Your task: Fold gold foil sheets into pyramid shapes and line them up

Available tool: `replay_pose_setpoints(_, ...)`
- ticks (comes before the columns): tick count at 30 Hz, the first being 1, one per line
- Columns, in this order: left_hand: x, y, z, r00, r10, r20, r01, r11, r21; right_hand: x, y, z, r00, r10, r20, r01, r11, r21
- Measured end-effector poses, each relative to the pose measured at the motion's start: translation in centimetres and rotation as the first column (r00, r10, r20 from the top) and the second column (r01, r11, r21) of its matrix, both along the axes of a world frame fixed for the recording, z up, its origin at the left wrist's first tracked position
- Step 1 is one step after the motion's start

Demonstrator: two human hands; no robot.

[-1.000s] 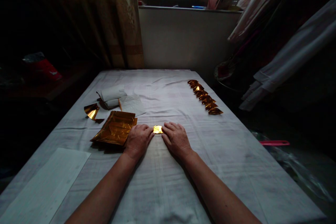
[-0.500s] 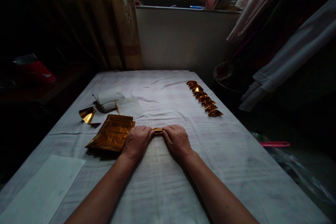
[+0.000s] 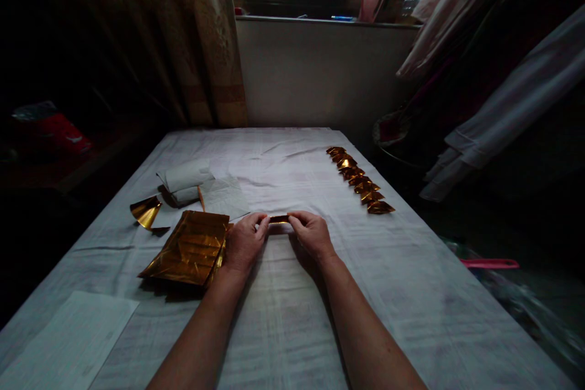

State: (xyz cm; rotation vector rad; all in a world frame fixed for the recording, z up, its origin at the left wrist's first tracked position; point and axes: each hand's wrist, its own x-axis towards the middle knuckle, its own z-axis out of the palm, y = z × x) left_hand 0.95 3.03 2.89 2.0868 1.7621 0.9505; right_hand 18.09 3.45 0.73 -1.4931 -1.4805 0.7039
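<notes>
A narrow folded strip of gold foil paper [image 3: 278,219] is stretched between my two hands, just above the cloth. My left hand [image 3: 247,239] pinches its left end between thumb and fingers. At the other end, my right hand [image 3: 312,233] grips it the same way. Close against my left hand lies a stack of gold foil sheets [image 3: 185,250], creased and shiny. Over on the right side of the table runs a row of folded gold foil pieces [image 3: 363,186], several of them overlapping.
The table [image 3: 292,341] wears a pale checked cloth. Left of centre are a grey-white paper roll [image 3: 185,180], a thin paper sheet [image 3: 223,197] and a curled gold scrap [image 3: 146,212]. A white sheet [image 3: 68,338] lies front left. Clothes [image 3: 484,128] hang at right.
Both hands have lifted slightly off the cloth with the foil strip, which now shows a thinner, darker edge. The whole view has shifted a little.
</notes>
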Motion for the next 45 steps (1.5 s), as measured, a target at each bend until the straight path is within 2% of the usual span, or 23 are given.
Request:
replay_pose_setpoints(6, 0.2, 0.0, -1.1, 0.999, 0.034, -0.036, -0.033, 0.999, 0.026, 0.1, -0.1, -1.1, 0.990, 0.007, -0.139, 0.003, 0.998, 0.067)
replay_pose_setpoints(9, 0.2, -0.1, -1.4, 0.999, 0.031, -0.032, -0.029, 0.999, 0.044, 0.4, 0.0, -1.3, 0.991, 0.004, -0.136, 0.005, 0.998, 0.069)
replay_pose_setpoints(12, 0.2, -0.1, -1.6, 0.999, 0.049, -0.020, -0.048, 0.997, 0.057, 0.7, 0.0, -1.1, 0.999, -0.002, -0.035, 0.005, 0.997, 0.073)
replay_pose_setpoints(17, 0.3, -0.1, -1.8, 0.998, 0.053, 0.027, -0.055, 0.997, 0.055, 1.0, -0.4, -0.4, 0.970, -0.022, 0.241, 0.003, 0.997, 0.079)
replay_pose_setpoints(20, 0.2, -0.1, -1.8, 0.997, 0.063, 0.044, -0.064, 0.997, 0.032, 0.9, -0.6, -0.2, 0.953, -0.027, 0.302, 0.006, 0.998, 0.070)
replay_pose_setpoints(25, 0.2, -0.2, -1.8, 0.998, 0.058, 0.031, -0.058, 0.998, 0.000, 0.8, -0.5, -0.3, 0.961, -0.045, 0.274, 0.028, 0.997, 0.068)
replay_pose_setpoints(35, 0.3, -0.4, -1.9, 0.999, 0.026, -0.024, -0.025, 0.999, 0.040, 0.7, -0.5, -0.4, 0.958, -0.072, 0.276, 0.055, 0.996, 0.068)
replay_pose_setpoints(45, 0.0, 0.1, -2.3, 0.996, 0.084, -0.021, -0.083, 0.995, 0.049, 0.4, -1.0, 0.0, 0.972, 0.059, 0.226, -0.079, 0.993, 0.084)
